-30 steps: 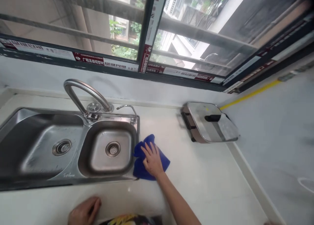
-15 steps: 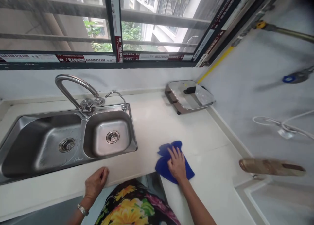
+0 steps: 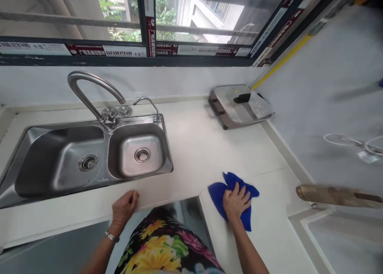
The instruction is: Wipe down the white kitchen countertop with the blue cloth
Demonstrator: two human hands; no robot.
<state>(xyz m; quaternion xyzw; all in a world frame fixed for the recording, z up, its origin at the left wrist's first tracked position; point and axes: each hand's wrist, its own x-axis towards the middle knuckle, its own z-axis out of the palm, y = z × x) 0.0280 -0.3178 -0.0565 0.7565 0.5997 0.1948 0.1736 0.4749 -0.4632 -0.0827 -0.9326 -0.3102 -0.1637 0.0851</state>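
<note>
A blue cloth (image 3: 220, 192) lies crumpled on the white countertop (image 3: 197, 146), to the right of the sink. My right hand (image 3: 237, 202) presses down on it and holds it, the fingers a little apart and bent, the palm hidden. My left hand (image 3: 125, 205) is closed in a fist at the counter's front edge, just below the sink. Nothing shows in that fist.
A steel double sink (image 3: 107, 156) with a curved faucet (image 3: 92, 77) and a small spout (image 3: 148, 100) is at left. An electric pan (image 3: 223, 112) with a glass lid stands in the back corner. A white cable (image 3: 344, 137) hangs by the right wall.
My right hand has slid the blue cloth to the right along the counter, and the cloth's folds have shifted. My left fist stays at the counter edge. The view has tilted down slightly.
</note>
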